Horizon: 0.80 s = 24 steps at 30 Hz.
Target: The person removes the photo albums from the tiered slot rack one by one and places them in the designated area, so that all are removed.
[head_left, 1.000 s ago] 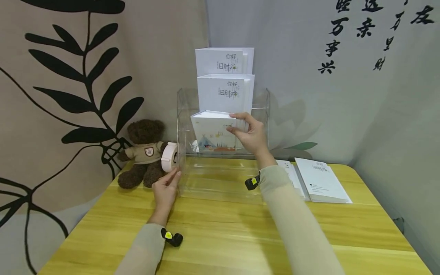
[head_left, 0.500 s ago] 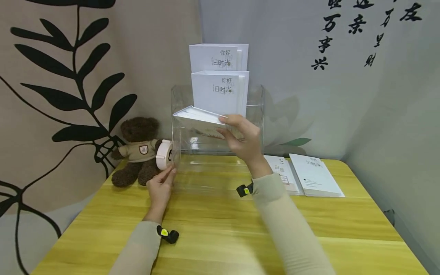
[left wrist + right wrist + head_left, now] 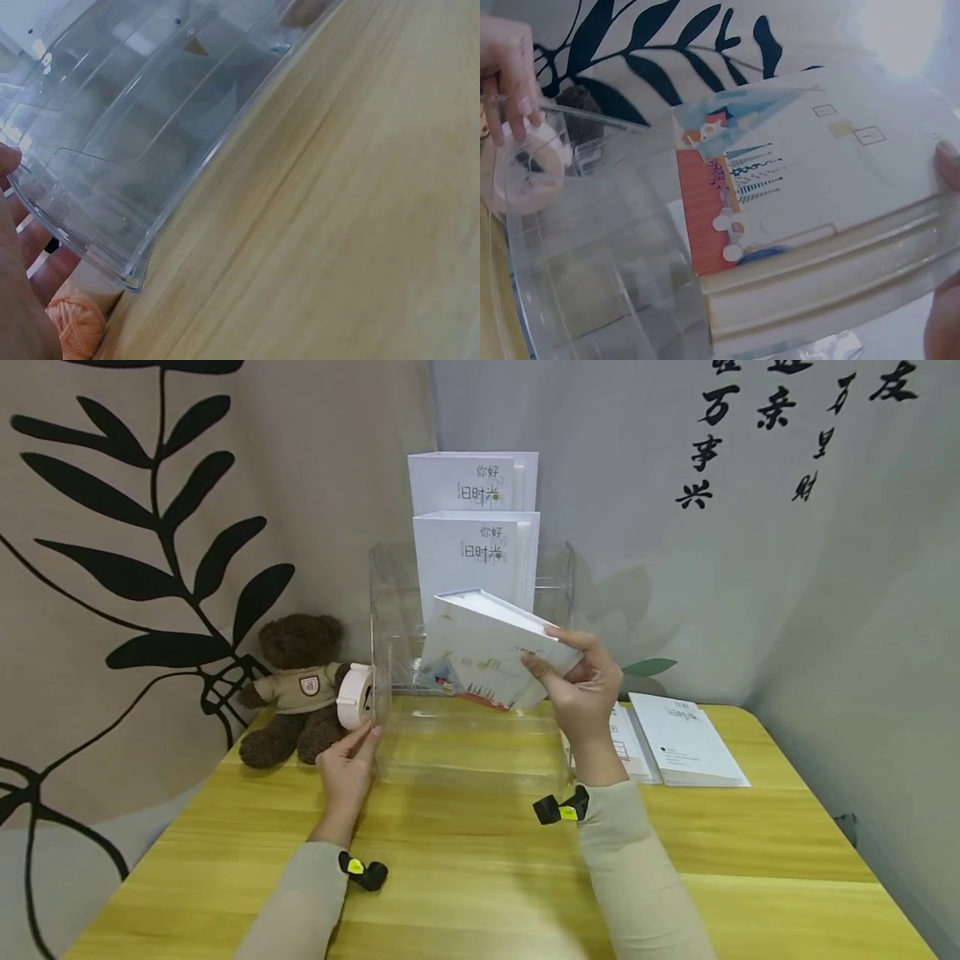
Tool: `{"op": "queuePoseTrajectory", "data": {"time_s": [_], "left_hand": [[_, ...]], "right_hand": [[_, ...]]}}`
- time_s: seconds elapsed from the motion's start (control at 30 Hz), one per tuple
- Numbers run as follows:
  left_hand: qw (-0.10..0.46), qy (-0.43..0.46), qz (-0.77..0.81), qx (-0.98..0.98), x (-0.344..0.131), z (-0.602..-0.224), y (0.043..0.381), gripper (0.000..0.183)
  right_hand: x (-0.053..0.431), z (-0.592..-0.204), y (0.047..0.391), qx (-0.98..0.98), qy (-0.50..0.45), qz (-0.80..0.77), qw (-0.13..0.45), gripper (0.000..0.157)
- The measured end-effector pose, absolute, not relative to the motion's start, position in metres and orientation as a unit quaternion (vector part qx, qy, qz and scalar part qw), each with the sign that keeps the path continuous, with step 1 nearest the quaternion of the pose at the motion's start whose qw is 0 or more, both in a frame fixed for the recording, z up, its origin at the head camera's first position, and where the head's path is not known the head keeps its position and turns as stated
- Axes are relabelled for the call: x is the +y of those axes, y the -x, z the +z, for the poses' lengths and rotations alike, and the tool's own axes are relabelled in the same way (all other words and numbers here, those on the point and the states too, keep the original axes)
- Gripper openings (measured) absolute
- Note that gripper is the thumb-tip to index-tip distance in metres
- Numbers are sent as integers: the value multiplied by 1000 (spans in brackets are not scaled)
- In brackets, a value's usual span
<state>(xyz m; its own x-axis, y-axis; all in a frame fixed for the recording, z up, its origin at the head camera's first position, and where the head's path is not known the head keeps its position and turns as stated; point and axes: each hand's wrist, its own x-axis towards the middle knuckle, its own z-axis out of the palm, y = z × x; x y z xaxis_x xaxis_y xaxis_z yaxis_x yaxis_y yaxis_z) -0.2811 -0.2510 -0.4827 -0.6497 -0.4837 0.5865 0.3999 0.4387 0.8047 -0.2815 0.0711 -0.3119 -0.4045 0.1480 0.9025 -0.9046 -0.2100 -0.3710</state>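
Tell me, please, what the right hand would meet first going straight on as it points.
With its held book leading, the right hand would probably meet the lower standing book first; depth is unclear, so the rack might come sooner.

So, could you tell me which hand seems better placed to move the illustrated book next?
Probably the right hand: it grips the illustrated book, while the left hand holds the edge of the clear rack.
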Motion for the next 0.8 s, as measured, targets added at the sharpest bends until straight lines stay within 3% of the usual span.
{"op": "queuePoseTrajectory", "data": {"time_s": [0.8], "left_hand": [[418, -29, -521, -743, -253, -481, 282, 26]], "right_hand": [[97, -295, 262, -425, -414, 709, 383, 41]]}}
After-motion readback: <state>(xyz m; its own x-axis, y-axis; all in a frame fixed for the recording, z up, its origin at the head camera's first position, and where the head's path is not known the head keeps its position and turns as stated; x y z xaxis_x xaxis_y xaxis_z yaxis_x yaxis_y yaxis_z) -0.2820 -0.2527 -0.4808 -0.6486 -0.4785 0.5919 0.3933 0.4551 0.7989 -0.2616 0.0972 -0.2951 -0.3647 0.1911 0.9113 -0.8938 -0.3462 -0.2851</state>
